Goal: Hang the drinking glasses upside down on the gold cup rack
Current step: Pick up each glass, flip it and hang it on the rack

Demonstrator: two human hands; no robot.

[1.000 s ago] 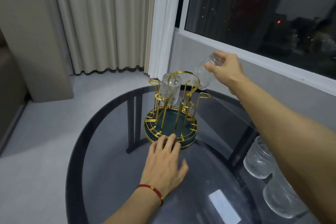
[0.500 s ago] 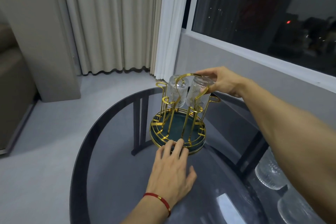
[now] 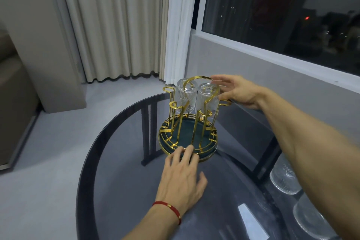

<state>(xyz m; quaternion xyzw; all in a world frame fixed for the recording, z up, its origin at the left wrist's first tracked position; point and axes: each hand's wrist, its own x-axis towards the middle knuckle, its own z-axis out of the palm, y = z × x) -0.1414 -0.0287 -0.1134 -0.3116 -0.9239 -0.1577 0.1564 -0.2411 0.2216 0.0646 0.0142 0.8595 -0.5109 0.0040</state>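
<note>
Glasses (image 3: 286,179) wait beside table's (image 3: 116,161) edge, behind right forearm.

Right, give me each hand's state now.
Left hand: open, fingertips pressing the base of the gold wire cup rack.
Right hand: open, fingers beside the second upside-down ribbed clear glass.

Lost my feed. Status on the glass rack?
Left hand steadies gold rack. Right hand open beside second hung glass. Two glasses wait, nothing blocking.
</note>
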